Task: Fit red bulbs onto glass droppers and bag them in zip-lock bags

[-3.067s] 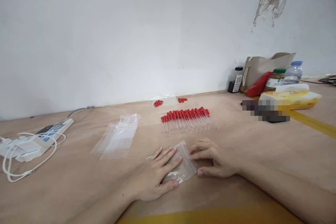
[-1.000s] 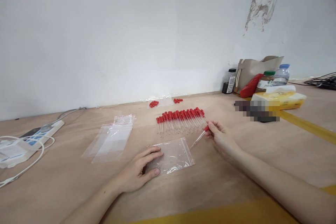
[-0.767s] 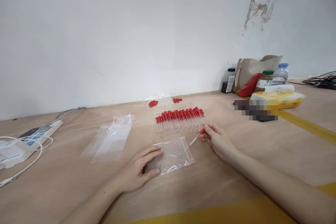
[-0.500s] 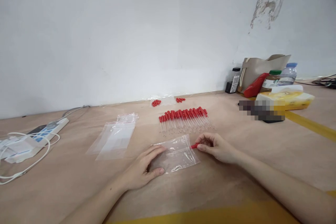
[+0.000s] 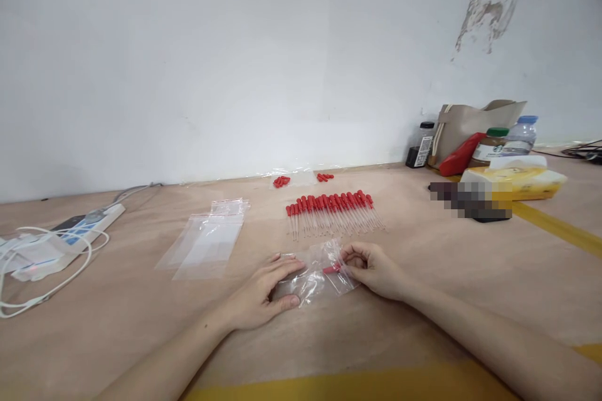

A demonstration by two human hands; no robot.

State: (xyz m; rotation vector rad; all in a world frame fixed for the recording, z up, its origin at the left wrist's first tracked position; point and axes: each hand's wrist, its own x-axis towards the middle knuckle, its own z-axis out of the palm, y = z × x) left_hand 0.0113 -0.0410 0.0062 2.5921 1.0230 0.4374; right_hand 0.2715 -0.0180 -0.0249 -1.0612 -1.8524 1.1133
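My left hand (image 5: 269, 291) lies on the left part of a clear zip bag (image 5: 308, 285), fingers stretched and thumb apart, pressing it to the table. At the bag's right end, my right hand (image 5: 371, 268) is closed in a pinch on a red rubber bulb (image 5: 331, 269). The bulb shows through the clear plastic, inside the bag's mouth; the fingertips are partly hidden by the film. Just beyond the bag, a row of droppers (image 5: 329, 203) with red bulbs and thin clear stems lies side by side, bulbs pointing away from me.
More zip bags (image 5: 209, 247) lie overlapped on the left. Loose red bulbs (image 5: 281, 182) rest near the wall, some on a clear bag. A power strip (image 5: 70, 250) with white cables is far left. At right stand a tissue pack (image 5: 512, 182), a dark bottle (image 5: 420, 145) and a grey bag (image 5: 475, 128).
My right hand has moved left, carrying the red bulb from the bag's edge to inside its mouth. The bag has crumpled somewhat. My left hand stays on it.
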